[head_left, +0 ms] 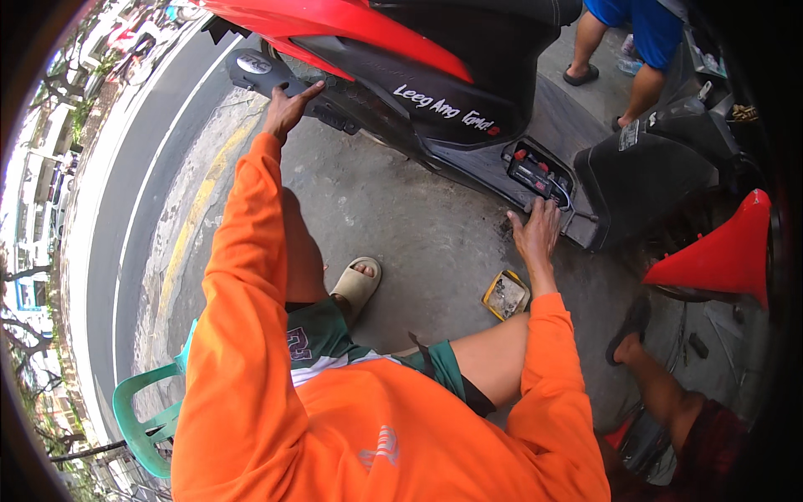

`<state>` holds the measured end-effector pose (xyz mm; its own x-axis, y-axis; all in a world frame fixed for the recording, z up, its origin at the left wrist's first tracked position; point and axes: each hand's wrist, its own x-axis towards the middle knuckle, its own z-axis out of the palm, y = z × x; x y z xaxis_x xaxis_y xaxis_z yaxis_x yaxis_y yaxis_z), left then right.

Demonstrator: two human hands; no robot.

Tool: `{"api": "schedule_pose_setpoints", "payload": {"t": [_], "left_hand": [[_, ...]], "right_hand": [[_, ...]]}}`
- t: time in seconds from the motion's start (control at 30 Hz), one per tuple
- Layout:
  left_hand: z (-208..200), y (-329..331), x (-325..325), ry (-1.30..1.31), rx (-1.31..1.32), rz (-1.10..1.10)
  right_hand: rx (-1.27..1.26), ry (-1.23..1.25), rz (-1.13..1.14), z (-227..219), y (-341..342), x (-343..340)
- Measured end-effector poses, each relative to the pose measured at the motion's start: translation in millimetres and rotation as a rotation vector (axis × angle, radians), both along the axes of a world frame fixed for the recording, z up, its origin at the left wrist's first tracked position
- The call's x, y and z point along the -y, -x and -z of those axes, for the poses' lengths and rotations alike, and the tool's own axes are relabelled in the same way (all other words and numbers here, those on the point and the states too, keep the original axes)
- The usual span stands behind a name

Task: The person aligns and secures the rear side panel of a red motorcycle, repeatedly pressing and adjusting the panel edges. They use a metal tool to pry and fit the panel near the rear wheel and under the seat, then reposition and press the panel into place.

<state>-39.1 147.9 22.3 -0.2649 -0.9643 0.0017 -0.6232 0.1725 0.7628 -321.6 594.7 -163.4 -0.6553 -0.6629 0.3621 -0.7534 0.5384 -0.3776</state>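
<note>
A red and black scooter (452, 100) stands across the far side in front of me. My left hand (288, 110) rests on its dark exhaust muffler (251, 70), fingers spread, with the index finger stretched to the right. At the footboard, my right hand (538, 234) lies on the near edge with the thumb apart from the fingers, which reach up beside an uncovered battery compartment. A black battery (535, 177) with red parts and wires sits in that opening. Neither hand appears to hold anything.
A yellow-rimmed tray (505, 296) with small parts lies on the concrete below my right hand. A loose red panel (715, 255) is at the right. One person's leg (661, 402) shows lower right; another person in blue shorts (640, 29) stands beyond. A green chair (142, 410) is at left.
</note>
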Motion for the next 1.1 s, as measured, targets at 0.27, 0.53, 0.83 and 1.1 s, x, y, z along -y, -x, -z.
{"api": "schedule_pose_setpoints", "payload": {"t": [0.27, 0.53, 0.83, 1.1], "left_hand": [[39, 13, 32, -0.155, -0.284, 0.250], [55, 18, 32, 0.089, -0.417, 0.337], [64, 25, 37, 0.113, -0.560, 0.389], [70, 30, 36, 0.071, -0.663, 0.419]], "right_hand": [[0.051, -0.052, -0.002, -2, 1, -3], [0.103, -0.056, -0.568, -26, -94, 71], [-0.114, 0.202, -1.460, -61, -203, 282], [-0.281, 0.072, -1.409, -38, -142, 326]]}}
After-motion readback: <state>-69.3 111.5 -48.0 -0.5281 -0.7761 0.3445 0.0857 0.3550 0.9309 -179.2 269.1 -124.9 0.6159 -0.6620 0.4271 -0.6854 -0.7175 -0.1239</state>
